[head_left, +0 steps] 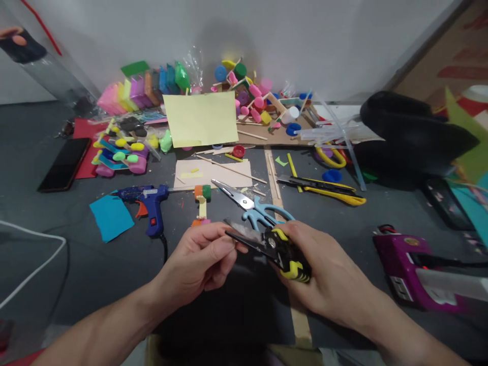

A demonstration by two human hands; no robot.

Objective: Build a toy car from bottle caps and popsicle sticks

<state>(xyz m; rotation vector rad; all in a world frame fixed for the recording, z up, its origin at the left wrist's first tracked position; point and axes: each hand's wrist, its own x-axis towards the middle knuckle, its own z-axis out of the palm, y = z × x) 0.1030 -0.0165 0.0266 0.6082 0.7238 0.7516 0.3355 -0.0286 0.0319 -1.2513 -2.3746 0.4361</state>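
Observation:
My right hand (324,264) grips black-and-yellow snips (284,251), and their blades are slightly parted and point left. The blade tips reach the fingertips of my left hand (209,254). Thumb and forefinger of that hand are pinched together; whatever they hold is too small or hidden to make out. Just behind the snips lie light-blue-handled scissors (246,202), partly open. Beyond my left fingers is a small piece of orange and green blocks (202,192) joined to a pale yellow strip (202,208), its near end partly covered by my hand.
A blue glue gun (152,198) rests at left near a blue paper square (111,218) and a phone (64,165). At right lie a yellow-and-black box cutter (324,189) and a purple power box (409,264). Colourful crafts (255,96) and yellow paper (202,119) stand at the back.

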